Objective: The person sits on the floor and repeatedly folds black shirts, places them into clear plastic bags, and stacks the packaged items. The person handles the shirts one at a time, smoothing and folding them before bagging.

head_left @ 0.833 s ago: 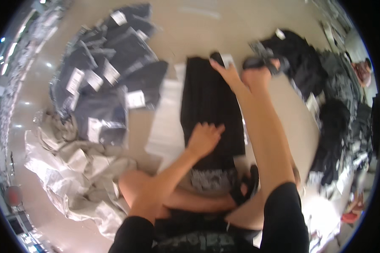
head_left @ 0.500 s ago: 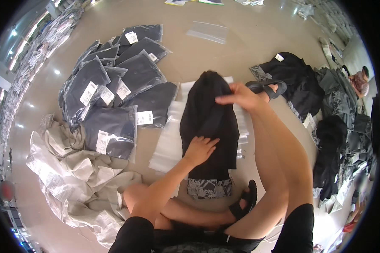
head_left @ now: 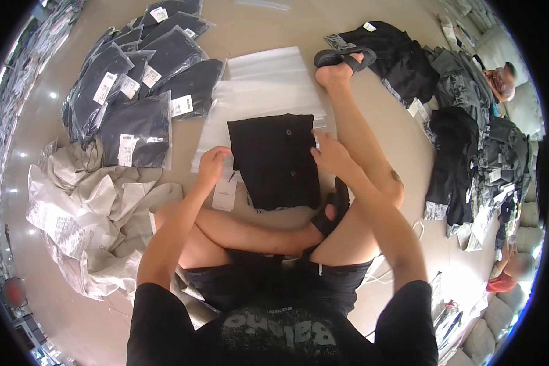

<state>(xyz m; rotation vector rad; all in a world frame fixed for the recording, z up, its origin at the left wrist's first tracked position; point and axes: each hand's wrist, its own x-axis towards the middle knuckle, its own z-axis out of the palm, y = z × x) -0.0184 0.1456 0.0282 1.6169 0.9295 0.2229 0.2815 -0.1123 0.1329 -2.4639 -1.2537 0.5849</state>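
A black garment [head_left: 271,158] lies folded into a near-square in front of me, two buttons showing on its right half. From its lower left edge a white hang tag [head_left: 224,196] sticks out onto the floor. My left hand [head_left: 213,163] pinches the left edge of the cloth. On the opposite edge, my right hand [head_left: 332,154] grips the fabric between thumb and fingers. Beneath the garment's far part and beyond it lies a stack of clear plastic bags [head_left: 265,76]. A strip of patterned fabric peeks out at the garment's near edge.
Several bagged dark garments [head_left: 137,128] with white labels are piled at the left. Nearer, a crumpled beige sack [head_left: 97,213] spreads beside my knee. Loose black and grey garments [head_left: 454,152] heap at the right. My sandalled foot [head_left: 335,67] stretches past the bags. People sit farther right.
The long black garment is now folded short, its patterned end mostly hidden. My hands have moved to its two sides, and the view has tilted nearer my body.
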